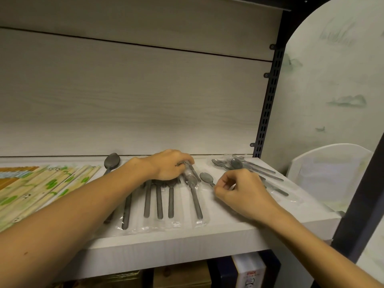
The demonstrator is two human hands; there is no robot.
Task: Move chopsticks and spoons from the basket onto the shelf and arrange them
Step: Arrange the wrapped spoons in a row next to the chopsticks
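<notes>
Two bare hands at work on white shelf. Left hand rests on bowls of wrapped spoons in row, fingers curled round one wrapped spoon at row's right end. Right hand pinches handle of small spoon just beside it. Loose pile of wrapped spoons lies toward shelf's right end. Packaged chopsticks fanned along left. White chair stands beyond shelf post.

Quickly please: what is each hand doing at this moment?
Left hand: curled, gripping a wrapped spoon on the shelf.
Right hand: pinching the handle of a small spoon.
</notes>
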